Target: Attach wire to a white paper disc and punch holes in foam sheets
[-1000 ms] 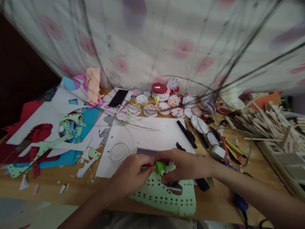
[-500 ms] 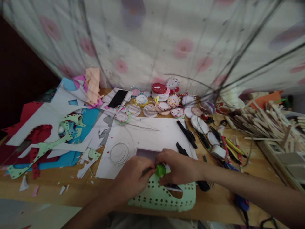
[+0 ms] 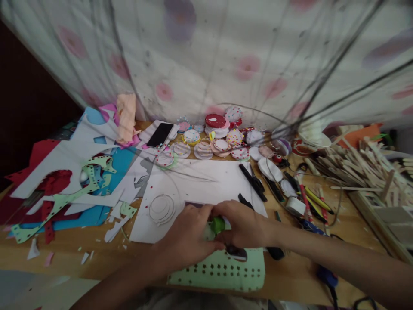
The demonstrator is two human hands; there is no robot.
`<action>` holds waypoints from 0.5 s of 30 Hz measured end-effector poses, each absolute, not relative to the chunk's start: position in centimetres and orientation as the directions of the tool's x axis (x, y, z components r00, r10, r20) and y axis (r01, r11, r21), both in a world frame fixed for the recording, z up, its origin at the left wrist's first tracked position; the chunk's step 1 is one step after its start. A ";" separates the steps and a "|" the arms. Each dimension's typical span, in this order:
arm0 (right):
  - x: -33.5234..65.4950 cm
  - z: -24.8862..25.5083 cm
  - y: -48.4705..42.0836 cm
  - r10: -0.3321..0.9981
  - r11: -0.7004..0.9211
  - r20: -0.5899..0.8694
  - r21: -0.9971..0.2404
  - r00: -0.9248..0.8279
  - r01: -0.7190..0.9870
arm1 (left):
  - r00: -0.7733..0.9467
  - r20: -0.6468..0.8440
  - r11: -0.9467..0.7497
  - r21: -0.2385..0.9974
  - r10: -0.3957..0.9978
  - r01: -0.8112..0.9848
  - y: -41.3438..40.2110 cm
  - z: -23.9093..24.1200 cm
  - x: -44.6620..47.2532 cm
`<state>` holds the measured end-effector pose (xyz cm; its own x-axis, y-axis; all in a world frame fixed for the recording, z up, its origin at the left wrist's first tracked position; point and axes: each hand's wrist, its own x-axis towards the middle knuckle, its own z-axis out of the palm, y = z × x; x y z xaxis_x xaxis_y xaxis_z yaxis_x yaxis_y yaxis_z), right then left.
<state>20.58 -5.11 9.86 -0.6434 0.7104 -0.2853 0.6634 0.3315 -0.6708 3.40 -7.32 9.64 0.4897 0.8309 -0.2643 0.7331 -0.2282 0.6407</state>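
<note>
A light green sheet (image 3: 226, 275) with rows of small flower-shaped holes and a larger cut-out lies at the front edge of the desk. My right hand (image 3: 243, 228) is closed around a small bright green craft punch (image 3: 218, 225) at the sheet's upper part. From the left, my left hand (image 3: 189, 234) meets it, fingertips close to the right fingers and thumb reaching under the punch. Its fingers are closed on the sheet, though the exact grip is partly hidden. Under both hands a greyish flat piece shows only in part.
A white paper sheet (image 3: 200, 181) lies behind my hands, with a wire coil (image 3: 161, 209) and black pens (image 3: 253, 182). Coloured scraps (image 3: 64, 189) pile up left. Small round decorated crafts (image 3: 221, 146) line the back. Pliers (image 3: 318, 200), a glue gun (image 3: 327, 275) and wooden sticks (image 3: 364, 168) lie right.
My left hand has moved right and closer to the right hand, its thumb now below the punch. The green sheet has shifted slightly left and down.
</note>
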 end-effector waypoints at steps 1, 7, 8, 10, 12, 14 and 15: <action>20.6 9.8 -5.1 0.716 0.325 -0.281 -0.677 -0.640 0.661 | 0.485 -0.250 -0.220 0.659 0.838 0.719 -7.3 9.4 3.5; 20.8 9.2 -5.2 0.686 0.289 -0.282 -0.740 -0.670 0.607 | 0.518 -0.238 -0.232 0.691 0.821 0.685 -7.5 9.0 3.2; 20.8 9.1 -5.3 0.677 0.288 -0.282 -0.749 -0.680 0.597 | 0.523 -0.249 -0.233 0.686 0.815 0.689 -7.6 9.2 3.0; 20.9 9.0 -5.3 0.668 0.280 -0.282 -0.763 -0.689 0.583 | 0.528 -0.273 -0.229 0.677 0.804 0.699 -7.6 9.7 2.5; 21.1 9.2 -5.4 0.686 0.255 -0.285 -0.768 -0.669 0.588 | 0.526 -0.290 -0.223 0.669 0.800 0.709 -7.5 10.1 2.0; 21.4 9.6 -5.5 0.708 0.211 -0.308 -0.766 -0.636 0.607 | 0.517 -0.308 -0.212 0.660 0.799 0.721 -7.4 10.5 1.4; 21.5 9.8 -5.5 0.711 0.185 -0.324 -0.770 -0.624 0.611 | 0.512 -0.321 -0.202 0.656 0.797 0.727 -7.4 10.6 1.2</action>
